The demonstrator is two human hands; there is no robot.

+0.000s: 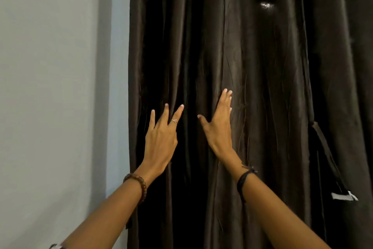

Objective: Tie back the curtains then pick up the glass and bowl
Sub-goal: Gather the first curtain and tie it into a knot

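Starting the tie-back step: left hand (161,137) and right hand (219,125) lie flat on the curtain (252,56), fingers straight, gripping nothing; next, gather folds toward the tie (325,151).

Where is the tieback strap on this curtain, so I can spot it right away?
Start at the dark curtain that fills the right of the view, beside the pale wall. Go to its right side, past the right hand. The strap is a flat band of the same dark cloth hanging slantwise across the vertical folds, ending in a white tag.
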